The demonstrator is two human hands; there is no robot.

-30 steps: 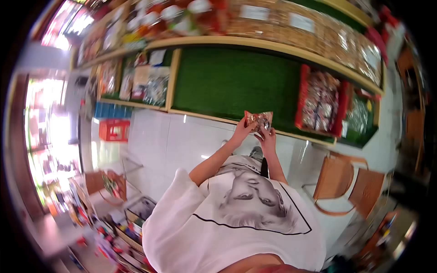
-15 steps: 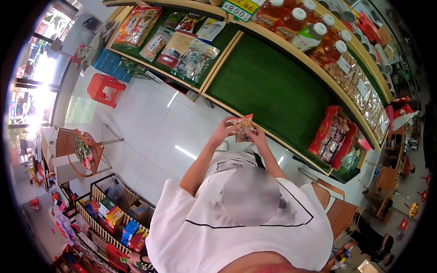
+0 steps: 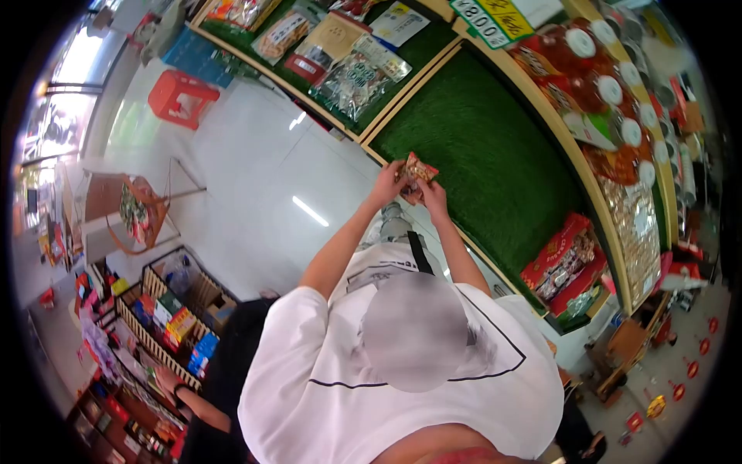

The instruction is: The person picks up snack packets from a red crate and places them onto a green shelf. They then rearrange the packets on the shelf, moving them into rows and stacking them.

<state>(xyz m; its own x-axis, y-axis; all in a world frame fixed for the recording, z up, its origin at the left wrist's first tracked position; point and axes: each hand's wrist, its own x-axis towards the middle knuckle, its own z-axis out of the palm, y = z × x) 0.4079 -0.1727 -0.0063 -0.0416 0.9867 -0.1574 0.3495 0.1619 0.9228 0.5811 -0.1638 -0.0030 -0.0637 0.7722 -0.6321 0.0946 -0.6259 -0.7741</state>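
A small red and clear snack packet (image 3: 420, 168) is held between my two hands, over the front edge of the green-lined shelf (image 3: 487, 147). My left hand (image 3: 389, 182) grips its left side with curled fingers. On the other side, my right hand (image 3: 433, 198) pinches its lower right part. What is inside the packet is too small to make out. To the right on the shelf stands an open red box (image 3: 558, 259) filled with small wrapped packets.
Several snack bags (image 3: 352, 85) lie in the neighbouring shelf section. Bottles with white caps (image 3: 610, 91) line the upper shelf. A red stool (image 3: 182, 98) and a chair (image 3: 143, 209) stand on the left. Behind me, another person's hand (image 3: 168, 380) is near a slatted crate (image 3: 147, 329).
My view has turned and shifted, and the shelf looks closer. Both hands still hold the packet, now tilted differently and nearer the shelf divider. Another person's arm shows more at lower left.
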